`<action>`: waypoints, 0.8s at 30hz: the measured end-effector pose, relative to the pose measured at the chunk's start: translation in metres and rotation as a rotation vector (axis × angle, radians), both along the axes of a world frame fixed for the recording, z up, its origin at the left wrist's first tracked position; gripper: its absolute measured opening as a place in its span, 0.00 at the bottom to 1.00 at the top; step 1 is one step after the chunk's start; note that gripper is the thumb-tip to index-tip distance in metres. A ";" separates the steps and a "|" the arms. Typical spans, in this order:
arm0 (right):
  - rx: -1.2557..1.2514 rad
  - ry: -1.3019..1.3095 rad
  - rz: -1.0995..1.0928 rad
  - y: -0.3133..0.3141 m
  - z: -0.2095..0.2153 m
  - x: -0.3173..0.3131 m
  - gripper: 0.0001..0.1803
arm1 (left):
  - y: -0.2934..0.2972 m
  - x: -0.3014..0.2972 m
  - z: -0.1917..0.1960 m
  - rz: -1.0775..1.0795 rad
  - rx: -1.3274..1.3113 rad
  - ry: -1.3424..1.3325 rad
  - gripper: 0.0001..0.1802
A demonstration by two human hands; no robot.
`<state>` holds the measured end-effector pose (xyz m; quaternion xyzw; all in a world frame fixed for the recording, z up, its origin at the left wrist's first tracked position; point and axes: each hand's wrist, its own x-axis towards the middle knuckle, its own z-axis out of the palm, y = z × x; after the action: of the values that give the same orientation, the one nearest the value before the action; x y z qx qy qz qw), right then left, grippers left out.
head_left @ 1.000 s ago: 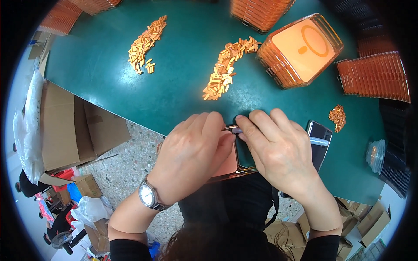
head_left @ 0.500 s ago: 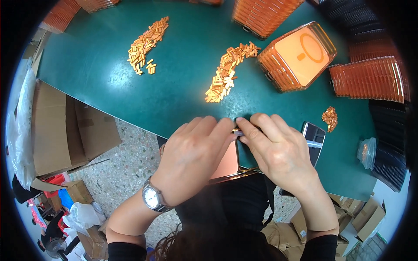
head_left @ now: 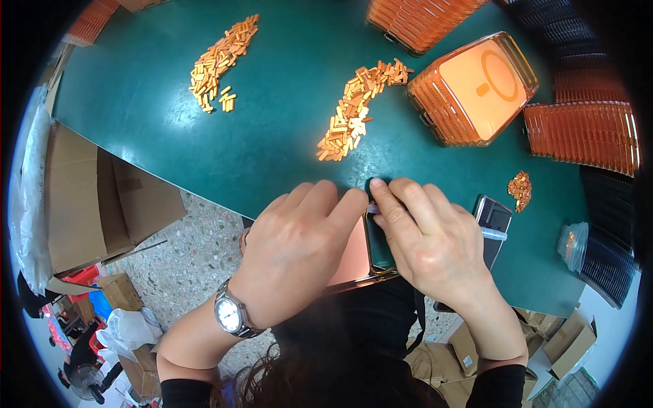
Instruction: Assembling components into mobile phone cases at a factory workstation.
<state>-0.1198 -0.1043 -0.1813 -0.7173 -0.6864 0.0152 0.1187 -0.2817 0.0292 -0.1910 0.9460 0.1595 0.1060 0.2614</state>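
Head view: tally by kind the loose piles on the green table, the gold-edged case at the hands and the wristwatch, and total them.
Piles of small orange-gold bars, the left pile and the middle pile: 2
Pile of finer copper-coloured bits: 1
Gold-edged case: 1
Wristwatch: 1
Total: 5

Case (head_left: 354, 257): flat, pink-orange panel (head_left: 350, 248), glossy metallic-looking rim (head_left: 360, 281); hand-held at worktop's (head_left: 286, 136) near edge, upper portion partly obscured.
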 end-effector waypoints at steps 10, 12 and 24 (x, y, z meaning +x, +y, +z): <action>0.123 0.036 0.090 0.000 -0.007 0.016 0.20 | -0.004 0.003 -0.002 0.056 -0.016 0.019 0.05; 0.106 0.032 0.096 -0.001 -0.005 0.015 0.19 | -0.003 0.003 -0.002 0.050 -0.031 -0.001 0.07; 0.112 -0.009 0.045 0.008 -0.003 0.003 0.15 | -0.001 0.001 0.004 0.074 -0.090 -0.016 0.09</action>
<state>-0.1170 -0.0959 -0.1839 -0.6941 -0.7026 -0.0239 0.1551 -0.2804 0.0282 -0.1871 0.9259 0.1971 0.1159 0.3007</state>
